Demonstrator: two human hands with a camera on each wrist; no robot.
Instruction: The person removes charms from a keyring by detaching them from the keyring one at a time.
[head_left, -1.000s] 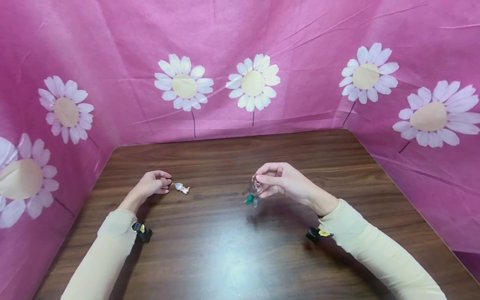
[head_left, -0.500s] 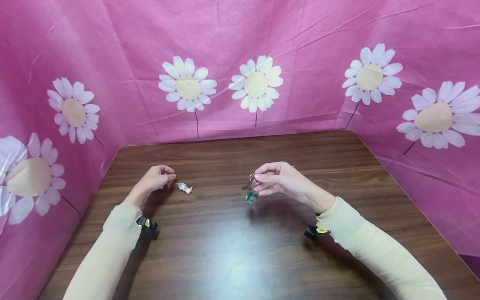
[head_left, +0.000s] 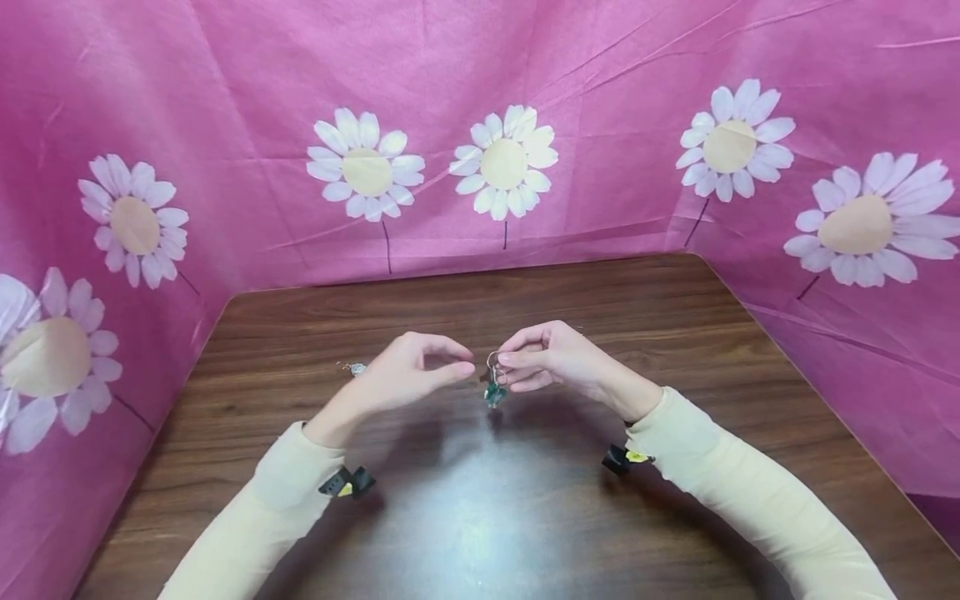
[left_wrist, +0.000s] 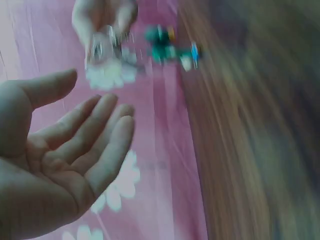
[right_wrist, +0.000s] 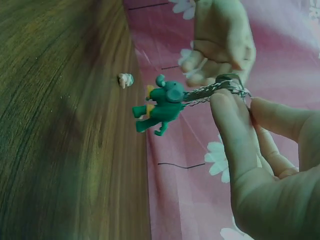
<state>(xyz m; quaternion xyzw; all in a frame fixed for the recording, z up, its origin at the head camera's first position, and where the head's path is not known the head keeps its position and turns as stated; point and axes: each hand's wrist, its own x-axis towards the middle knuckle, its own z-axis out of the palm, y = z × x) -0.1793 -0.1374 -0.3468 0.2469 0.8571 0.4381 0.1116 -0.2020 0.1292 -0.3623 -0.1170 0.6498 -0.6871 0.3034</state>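
Observation:
My right hand (head_left: 562,358) pinches the metal ring of a keychain between thumb and fingers, above the table. From its chain hangs a green animal figure (right_wrist: 167,102) with yellow parts; the same figure is small in the head view. My left hand (head_left: 405,371) is just left of the keychain, its fingers extended and apart from it, holding nothing. In the left wrist view the left palm and spread fingers show plainly. A small pale figure charm (head_left: 357,369) lies on the table behind the left hand, which partly hides it. The right wrist view also shows that charm (right_wrist: 125,80).
The brown wooden table (head_left: 480,308) extends under both arms. A pink cloth (head_left: 615,175) with large white daisies hangs around its back and sides. Each wrist carries a small black camera, one on the left (head_left: 352,482) and one on the right (head_left: 617,459).
My left hand has let go of the pale charm, leaving it on the table, and moved right toward the keychain. The right hand still pinches the keychain and has shifted slightly left.

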